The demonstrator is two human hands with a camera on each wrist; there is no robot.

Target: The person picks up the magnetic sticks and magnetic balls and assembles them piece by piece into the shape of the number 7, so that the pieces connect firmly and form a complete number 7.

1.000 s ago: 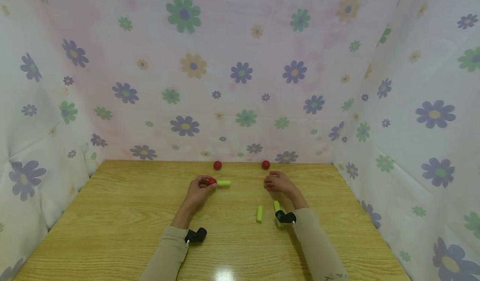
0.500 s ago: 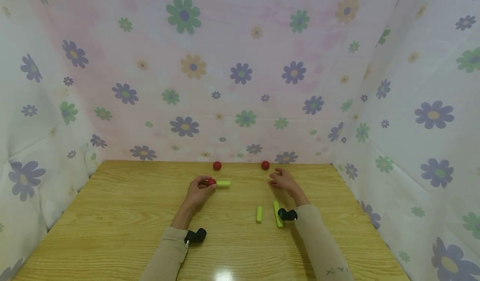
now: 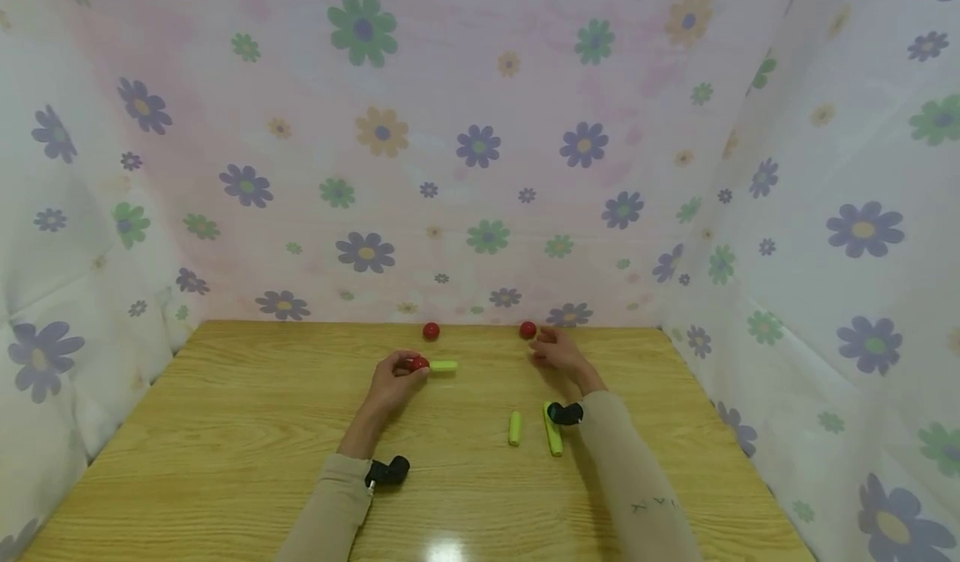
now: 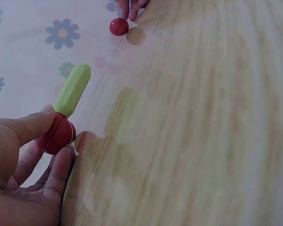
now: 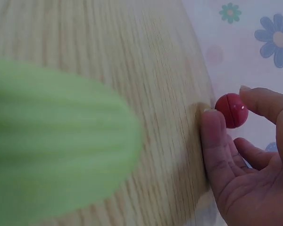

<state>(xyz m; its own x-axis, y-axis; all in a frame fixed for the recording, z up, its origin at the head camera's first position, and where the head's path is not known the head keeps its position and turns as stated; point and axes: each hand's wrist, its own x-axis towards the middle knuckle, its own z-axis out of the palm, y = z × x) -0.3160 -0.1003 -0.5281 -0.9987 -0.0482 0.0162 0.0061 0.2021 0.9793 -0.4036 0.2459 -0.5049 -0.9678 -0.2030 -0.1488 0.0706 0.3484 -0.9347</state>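
Observation:
My left hand (image 3: 395, 381) pinches a red ball (image 4: 59, 136) between thumb and fingers. A yellow-green ridged stick (image 4: 72, 90) extends from that ball, pointing right in the head view. At the table's far side, my right hand (image 3: 561, 353) is beside a second red ball (image 3: 528, 329). In the right wrist view, the thumb and fingers reach to either side of this ball (image 5: 231, 110), looking loosely spread, not gripping it. Below the right hand lie a short yellow-green stick (image 3: 514, 429) and a longer one (image 3: 553, 441), partly covered by the wrist camera.
Another red ball (image 3: 431, 331) sits near the back edge of the wooden table (image 3: 225, 429). Flowered cloth (image 3: 420, 212) rises behind the table and along both sides. Each sleeve carries a black wrist camera, the left one (image 3: 387, 471) close above the tabletop.
My right hand has opened its fingers and moved forward to the right-hand red ball. The left hand keeps its hold on its ball. The head view has shifted slightly.

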